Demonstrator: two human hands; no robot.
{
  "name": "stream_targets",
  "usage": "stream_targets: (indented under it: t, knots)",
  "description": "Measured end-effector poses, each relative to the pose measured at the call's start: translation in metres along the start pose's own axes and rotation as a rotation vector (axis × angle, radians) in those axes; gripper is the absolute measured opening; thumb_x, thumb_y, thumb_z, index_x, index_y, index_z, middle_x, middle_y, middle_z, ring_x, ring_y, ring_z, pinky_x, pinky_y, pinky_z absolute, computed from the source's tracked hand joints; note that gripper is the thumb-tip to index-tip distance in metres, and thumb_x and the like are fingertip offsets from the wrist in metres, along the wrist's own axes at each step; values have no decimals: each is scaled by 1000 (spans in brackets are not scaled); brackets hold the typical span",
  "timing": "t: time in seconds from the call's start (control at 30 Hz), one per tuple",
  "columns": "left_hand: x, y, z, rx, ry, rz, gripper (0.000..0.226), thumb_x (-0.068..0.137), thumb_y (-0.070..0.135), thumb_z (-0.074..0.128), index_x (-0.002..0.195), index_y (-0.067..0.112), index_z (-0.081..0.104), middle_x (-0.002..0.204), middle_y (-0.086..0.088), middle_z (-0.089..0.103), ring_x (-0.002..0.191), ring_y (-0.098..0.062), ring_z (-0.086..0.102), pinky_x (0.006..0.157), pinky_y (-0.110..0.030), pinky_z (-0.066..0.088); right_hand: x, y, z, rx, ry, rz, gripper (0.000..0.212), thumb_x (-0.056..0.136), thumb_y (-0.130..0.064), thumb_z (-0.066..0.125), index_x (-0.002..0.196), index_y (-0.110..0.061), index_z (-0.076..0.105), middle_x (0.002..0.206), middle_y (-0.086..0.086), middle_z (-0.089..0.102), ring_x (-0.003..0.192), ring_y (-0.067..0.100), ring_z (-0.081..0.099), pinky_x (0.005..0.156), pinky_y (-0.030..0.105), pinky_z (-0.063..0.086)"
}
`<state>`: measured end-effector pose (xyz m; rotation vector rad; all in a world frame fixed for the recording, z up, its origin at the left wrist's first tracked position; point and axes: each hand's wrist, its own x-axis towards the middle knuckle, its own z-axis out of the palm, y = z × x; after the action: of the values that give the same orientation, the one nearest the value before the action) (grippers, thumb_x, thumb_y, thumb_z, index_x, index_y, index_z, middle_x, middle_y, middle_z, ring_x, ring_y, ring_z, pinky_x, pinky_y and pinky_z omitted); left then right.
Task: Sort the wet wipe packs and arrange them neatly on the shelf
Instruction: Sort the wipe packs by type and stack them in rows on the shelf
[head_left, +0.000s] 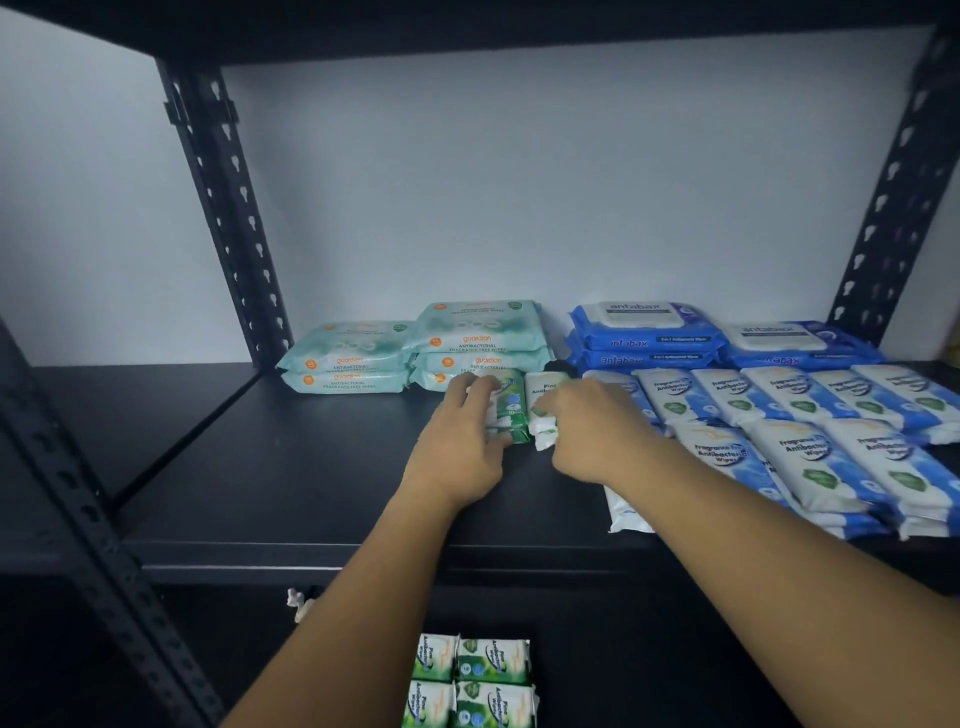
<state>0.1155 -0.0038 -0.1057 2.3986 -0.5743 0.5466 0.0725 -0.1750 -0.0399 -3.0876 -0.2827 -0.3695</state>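
Shelf (270, 467) open leftward; left hand (460, 449), right hand (589, 434) grip green packs (513, 402).

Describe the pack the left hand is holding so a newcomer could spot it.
On the black shelf, look just in front of the teal Guardian stacks. The small pine pack is in the left hand. Only it there shows a dark green face; the pack beside it is mostly white, the rows beyond blue.

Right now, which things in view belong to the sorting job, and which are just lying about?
Job: green pine packs, held; spare green packs below; teal Guardian stacks; blue Antabax stacks; blue-white fragrance-free packs; shelf.
Lying about: white scrap below the shelf edge.
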Motion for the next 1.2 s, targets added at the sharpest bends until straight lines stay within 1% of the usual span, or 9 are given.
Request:
stream_targets:
  t: [0.2, 0.33, 0.53, 0.67, 0.8, 0.9, 1.07, 1.13, 1.2]
  knots:
    - [-40, 9, -23, -210, 39, -54, 71, 82, 14, 72, 144, 17, 39, 142, -1, 35, 125, 6, 28, 107, -5, 20, -77, -38, 20, 416, 555, -104, 29, 74, -6, 54, 93, -11, 76, 92, 0, 61, 88, 23, 58, 78, 35, 53]
    - [-84, 21, -47, -344, 59, -110, 52, 84, 10, 63, 130, 29, 49, 132, 6, 48, 119, -1, 52, 108, -26, 43, -137, -77, 53, 636, 599, -220, 22, 74, 1, 57, 84, -13, 70, 86, -4, 57, 79, 14, 55, 68, 25, 46]
    - [-208, 20, -77, -299, 164, -20, 43, 78, -12, 52, 105, 19, 67, 109, 10, 65, 105, -16, 64, 89, -25, 50, -189, -102, 144, 863, 191, 83, 26, 68, -5, 60, 73, -28, 71, 68, -16, 61, 61, 1, 59, 57, 23, 50]
    - [-299, -50, -69, -243, 96, -439, 51, 81, -8, 55, 97, 39, 68, 101, 17, 71, 96, -3, 67, 84, -29, 54, -200, -132, 156, 895, -203, 185, 30, 79, 2, 59, 85, -16, 82, 84, -9, 74, 80, 0, 65, 75, 7, 45]
    - [-350, -103, -60, -288, -3, -765, 42, 82, -2, 61, 94, 37, 68, 93, 12, 75, 96, -11, 71, 94, -37, 55, -201, -159, 185, 856, -435, 243, 31, 78, -1, 59, 94, -15, 81, 97, -1, 77, 92, 11, 67, 79, 17, 48]
    - [-370, -128, -54, -305, -43, -866, 24, 81, 12, 61, 92, 32, 65, 87, 13, 74, 93, -17, 70, 93, -38, 53, -196, -180, 213, 837, -553, 278, 29, 80, -3, 61, 99, -14, 79, 103, 0, 75, 96, 14, 67, 85, 23, 52]
    - [-397, -168, -32, -220, -200, -1038, 23, 91, 7, 61, 106, 23, 63, 100, -3, 70, 85, -19, 65, 69, -17, 48, -193, -206, 267, 808, -673, 401, 24, 86, -6, 56, 97, -3, 77, 105, 9, 75, 97, 24, 67, 89, 33, 54]
    - [-407, -193, -17, -202, -242, -1115, 25, 90, 9, 60, 113, 20, 63, 101, -6, 70, 87, -25, 67, 76, -24, 53, -193, -212, 293, 776, -741, 440, 23, 87, -7, 54, 92, 1, 75, 99, 16, 74, 95, 31, 68, 86, 39, 55]
    - [-409, -211, -1, -189, -270, -1189, 27, 90, 13, 58, 116, 21, 62, 97, -4, 69, 89, -28, 67, 84, -31, 53, -189, -213, 321, 749, -794, 487, 21, 85, -5, 53, 73, -2, 69, 82, 14, 69, 82, 29, 65, 74, 32, 50]
